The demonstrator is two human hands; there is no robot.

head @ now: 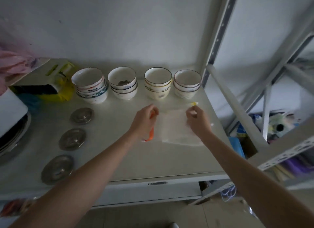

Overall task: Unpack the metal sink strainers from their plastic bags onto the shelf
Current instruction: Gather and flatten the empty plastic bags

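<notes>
Three round metal sink strainers lie bare on the white shelf [153,159] in a line at the left: one at the back [82,116], one in the middle [72,139], one nearest me [57,169]. Flat clear plastic bags [171,126] lie on the shelf at centre right, one with an orange strip [151,134], one with a yellow strip [194,103]. My left hand [144,120] pinches a bag at its left edge by the orange strip. My right hand [198,120] pinches the bags' right side. No strainer shows inside the bags.
Four stacks of ceramic bowls [122,85] stand along the back. A yellow bag with packaged items [62,86] and a white appliance [10,112] sit at the left. A grey metal rack frame [237,112] rises at the right, with clutter behind it.
</notes>
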